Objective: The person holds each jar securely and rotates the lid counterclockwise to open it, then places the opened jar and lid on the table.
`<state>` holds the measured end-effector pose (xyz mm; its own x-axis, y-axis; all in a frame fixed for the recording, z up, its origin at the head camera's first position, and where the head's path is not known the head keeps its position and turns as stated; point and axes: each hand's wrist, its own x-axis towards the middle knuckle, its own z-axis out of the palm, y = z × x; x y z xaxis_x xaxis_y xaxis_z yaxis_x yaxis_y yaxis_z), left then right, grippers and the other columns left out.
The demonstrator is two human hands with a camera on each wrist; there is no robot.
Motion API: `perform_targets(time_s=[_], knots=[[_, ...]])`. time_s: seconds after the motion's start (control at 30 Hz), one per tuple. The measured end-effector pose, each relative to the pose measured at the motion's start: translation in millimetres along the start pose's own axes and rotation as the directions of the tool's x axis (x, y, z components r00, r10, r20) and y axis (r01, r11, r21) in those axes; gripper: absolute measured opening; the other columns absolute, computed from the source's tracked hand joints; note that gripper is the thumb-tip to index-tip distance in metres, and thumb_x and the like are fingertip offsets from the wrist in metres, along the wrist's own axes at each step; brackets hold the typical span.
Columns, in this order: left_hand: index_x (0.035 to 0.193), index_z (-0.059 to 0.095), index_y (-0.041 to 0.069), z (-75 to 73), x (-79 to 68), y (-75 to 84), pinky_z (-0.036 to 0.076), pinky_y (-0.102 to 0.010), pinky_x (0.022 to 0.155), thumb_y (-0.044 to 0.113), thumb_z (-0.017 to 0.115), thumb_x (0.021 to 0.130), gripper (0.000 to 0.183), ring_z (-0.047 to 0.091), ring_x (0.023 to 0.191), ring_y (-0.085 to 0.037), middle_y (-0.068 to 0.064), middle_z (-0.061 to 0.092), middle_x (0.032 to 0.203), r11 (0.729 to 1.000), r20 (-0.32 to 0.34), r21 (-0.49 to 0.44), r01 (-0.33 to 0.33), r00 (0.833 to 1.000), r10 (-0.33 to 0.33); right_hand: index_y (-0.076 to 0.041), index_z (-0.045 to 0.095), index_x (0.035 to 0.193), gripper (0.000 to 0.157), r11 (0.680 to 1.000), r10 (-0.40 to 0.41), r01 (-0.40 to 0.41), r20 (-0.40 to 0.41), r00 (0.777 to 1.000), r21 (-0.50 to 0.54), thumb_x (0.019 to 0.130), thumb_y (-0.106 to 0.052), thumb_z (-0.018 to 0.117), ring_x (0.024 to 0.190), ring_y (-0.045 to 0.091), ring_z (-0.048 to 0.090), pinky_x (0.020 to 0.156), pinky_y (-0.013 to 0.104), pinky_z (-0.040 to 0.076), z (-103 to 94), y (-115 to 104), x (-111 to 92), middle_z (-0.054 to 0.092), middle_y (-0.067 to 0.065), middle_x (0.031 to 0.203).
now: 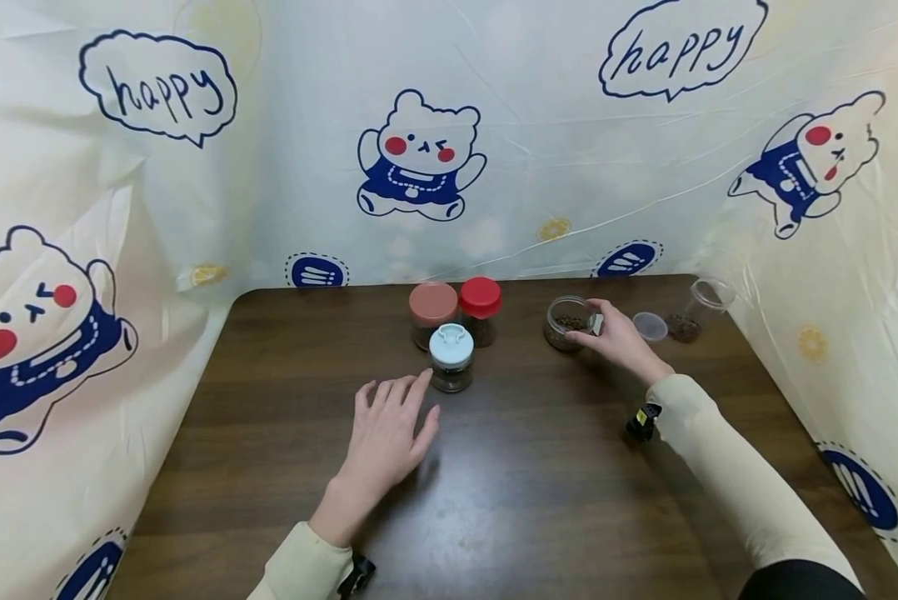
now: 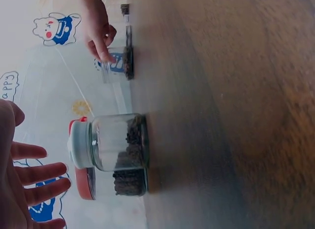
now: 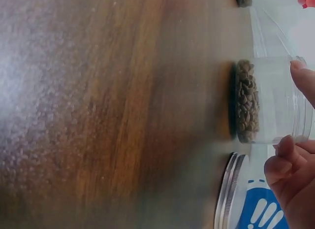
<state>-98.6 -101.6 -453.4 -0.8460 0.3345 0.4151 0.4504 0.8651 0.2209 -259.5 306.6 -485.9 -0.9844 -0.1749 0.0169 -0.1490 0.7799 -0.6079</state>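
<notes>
My right hand (image 1: 616, 337) grips the rim of a clear jar (image 3: 275, 100) that has no lid on. Small brown bean-like pieces (image 3: 247, 102) cover its bottom, and it stands upright at the back right of the table. In the head view my left hand (image 1: 389, 425) has its fingers spread and holds nothing. Its fingertips are close to a small glass jar with a pale blue lid (image 1: 451, 343). Dark pieces (image 2: 134, 145) lie inside that jar, as the left wrist view shows.
Behind the blue-lidded jar stand a jar with a dull red lid (image 1: 432, 303) and one with a bright red lid (image 1: 481, 297). Right of my right hand are a clear round lid (image 1: 650, 327) and a clear container (image 1: 711, 294) with dark contents. A printed sheet (image 1: 524, 167) hangs behind the table.
</notes>
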Motion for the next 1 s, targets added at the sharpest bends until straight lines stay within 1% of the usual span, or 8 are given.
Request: perform_targets(time_s=[0.1,0.27,0.4,0.67,0.8,0.9,1.0], knots=[[0.143,0.060,0.010,1.5,-0.2,-0.6,0.038,-0.066,0.103,0.035,0.057,0.103,0.048,0.061,0.114,-0.035,-0.013,0.069,0.124,1.000,0.002,-0.009,0.001,1.000,-0.001,0.004,0.038,0.153,0.086,1.000,0.000,0.000,0.002,1.000,0.001,0.094,-0.046,0.076,0.090,0.031,0.055,0.078,0.043,0.045,0.2,2.0,0.5,0.052,0.027,0.148],[0.146,0.058,0.010,3.1,-1.3,-1.1,0.038,-0.064,0.104,0.037,0.052,0.105,0.049,0.060,0.116,-0.034,-0.013,0.068,0.125,1.000,0.038,-0.012,0.019,0.999,-0.018,0.005,0.036,0.154,0.086,1.000,-0.003,0.003,-0.003,1.000,-0.001,0.095,-0.044,0.075,0.093,0.033,0.055,0.083,0.047,0.046,-0.8,5.8,-0.2,0.049,0.028,0.151],[0.146,0.059,0.010,3.9,-1.7,-1.4,0.038,-0.064,0.103,0.037,0.054,0.105,0.049,0.060,0.115,-0.034,-0.013,0.068,0.125,1.000,0.034,-0.014,0.016,0.999,-0.015,0.007,0.033,0.156,0.087,1.000,-0.017,0.017,0.002,1.000,-0.011,0.096,-0.041,0.074,0.094,0.034,0.058,0.085,0.048,0.048,-1.1,9.1,0.6,0.045,0.030,0.153],[0.144,0.060,0.010,5.1,-2.6,-0.8,0.039,-0.063,0.103,0.036,0.054,0.105,0.047,0.061,0.116,-0.034,-0.012,0.068,0.127,0.999,0.038,-0.028,0.014,0.999,-0.013,0.008,0.030,0.158,0.089,0.999,-0.028,0.028,0.003,1.000,-0.019,0.096,-0.039,0.074,0.091,0.032,0.059,0.082,0.046,0.050,-3.1,11.4,-1.2,0.043,0.033,0.150],[0.144,0.060,0.011,5.9,-3.3,-0.9,0.039,-0.063,0.103,0.038,0.053,0.106,0.047,0.061,0.116,-0.034,-0.013,0.068,0.128,0.999,0.043,-0.037,0.021,0.999,-0.020,0.007,0.025,0.160,0.093,0.999,-0.037,0.037,0.003,0.999,-0.015,0.097,-0.041,0.073,0.090,0.031,0.060,0.082,0.044,0.051,-3.8,12.7,-3.1,0.042,0.033,0.148],[0.144,0.060,0.011,7.1,-3.9,-1.4,0.039,-0.062,0.102,0.038,0.053,0.106,0.047,0.061,0.116,-0.034,-0.013,0.068,0.128,0.999,0.039,-0.038,0.018,0.999,-0.016,0.004,0.022,0.162,0.093,0.999,-0.048,0.048,-0.019,0.999,-0.007,0.098,-0.042,0.071,0.089,0.029,0.059,0.079,0.040,0.051,-5.0,11.9,-6.9,0.040,0.033,0.150],[0.143,0.061,0.011,8.4,-4.6,-1.8,0.040,-0.062,0.102,0.038,0.053,0.106,0.047,0.060,0.119,-0.034,-0.013,0.067,0.129,0.999,0.031,-0.040,0.009,0.999,-0.008,0.001,0.026,0.161,0.084,0.997,-0.079,0.078,-0.086,0.993,-0.014,0.101,-0.042,0.066,0.082,0.026,0.057,0.072,0.035,0.051,-6.3,8.7,-12.7,0.039,0.032,0.150]])
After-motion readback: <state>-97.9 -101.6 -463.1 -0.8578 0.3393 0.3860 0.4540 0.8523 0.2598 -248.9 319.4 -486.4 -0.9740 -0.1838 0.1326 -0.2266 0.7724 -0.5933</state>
